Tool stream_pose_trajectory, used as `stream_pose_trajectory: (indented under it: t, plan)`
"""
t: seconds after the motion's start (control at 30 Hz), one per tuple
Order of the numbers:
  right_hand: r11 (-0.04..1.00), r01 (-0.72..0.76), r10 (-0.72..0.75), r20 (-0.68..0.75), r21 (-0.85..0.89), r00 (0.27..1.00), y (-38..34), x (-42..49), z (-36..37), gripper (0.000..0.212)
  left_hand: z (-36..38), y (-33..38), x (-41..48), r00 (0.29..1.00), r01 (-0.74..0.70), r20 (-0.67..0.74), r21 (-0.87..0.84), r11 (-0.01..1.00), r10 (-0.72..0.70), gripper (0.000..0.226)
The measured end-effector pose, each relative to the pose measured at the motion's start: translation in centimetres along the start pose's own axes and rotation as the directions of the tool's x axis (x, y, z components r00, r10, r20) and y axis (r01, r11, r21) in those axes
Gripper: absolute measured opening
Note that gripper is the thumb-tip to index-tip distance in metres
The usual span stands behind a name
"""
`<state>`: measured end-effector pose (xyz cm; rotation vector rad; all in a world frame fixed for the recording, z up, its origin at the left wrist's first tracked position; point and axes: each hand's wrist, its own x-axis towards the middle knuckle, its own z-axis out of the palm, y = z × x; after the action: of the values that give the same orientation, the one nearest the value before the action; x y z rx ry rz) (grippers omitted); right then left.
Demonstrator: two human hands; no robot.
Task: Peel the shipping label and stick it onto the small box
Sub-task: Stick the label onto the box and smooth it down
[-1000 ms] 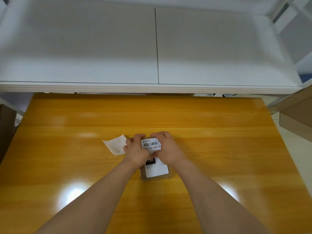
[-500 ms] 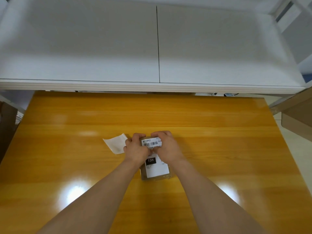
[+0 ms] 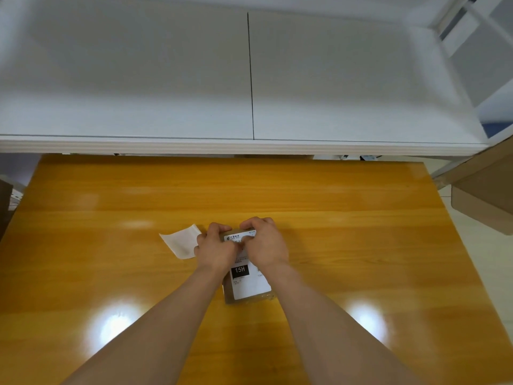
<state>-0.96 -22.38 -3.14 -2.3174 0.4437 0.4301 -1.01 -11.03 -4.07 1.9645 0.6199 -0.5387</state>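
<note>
A small brown box (image 3: 229, 294) lies flat on the orange wooden table (image 3: 347, 245), near its middle. A white shipping label (image 3: 249, 284) with a black "15H" block covers most of the box's top. My left hand (image 3: 215, 250) and my right hand (image 3: 266, 245) rest side by side on the label's far half, fingers curled and pressing it down onto the box. The label's far edge with the printed logo shows between my fingertips. My hands hide the middle of the label.
A curled white backing sheet (image 3: 180, 243) lies on the table just left of my left hand. A white shelf (image 3: 249, 145) overhangs the table's far edge. Brown cardboard (image 3: 483, 195) stands off the table's right side.
The label's far end, lifted with its barcode showing a second ago, has come down flat onto the box. Both hands have slid forward and lower over it.
</note>
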Motion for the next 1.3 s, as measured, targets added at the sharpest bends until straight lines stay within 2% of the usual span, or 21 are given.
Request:
stream_pose_trajectory:
  t: [0.27, 0.53, 0.73, 0.9, 1.1, 1.3]
  plan:
    - [0.999, -0.02, 0.02, -0.033, -0.025, 0.999, -0.4, 0.1, 0.1, 0.022, 0.1, 0.2, 0.2, 0.999, 0.037, -0.011, 0.002, 0.999, -0.037, 0.049]
    - [0.999, 0.025, -0.025, -0.007, 0.021, 1.0, -0.1, -0.1, -0.2, 0.022, 0.5, -0.3, 0.9, 0.999, 0.043, -0.01, -0.002, 0.999, -0.043, 0.041]
    - [0.988, 0.071, -0.073, 0.005, 0.137, 0.997, 0.4, -0.5, -0.7, 0.042, -0.1, 0.0, 1.0, 0.999, 0.012, -0.051, 0.017, 1.0, -0.011, 0.045]
    - [0.994, 0.045, -0.046, 0.012, 0.102, 0.999, 1.3, -0.9, -0.7, 0.052, -1.0, -0.1, 1.0, 0.991, 0.001, -0.134, 0.043, 0.999, 0.004, 0.048]
    - [0.993, 0.054, -0.059, 0.048, 0.108, 0.997, 1.2, -0.5, -0.3, 0.058, -1.0, 0.2, -0.2, 0.992, -0.122, -0.009, 0.144, 0.982, 0.124, 0.071]
    - [0.997, 0.058, -0.065, 0.127, 0.056, 0.99, 1.3, -0.1, -0.6, 0.074, -1.0, 0.0, -0.2, 0.99, -0.137, 0.041, 0.138, 0.981, 0.132, 0.072]
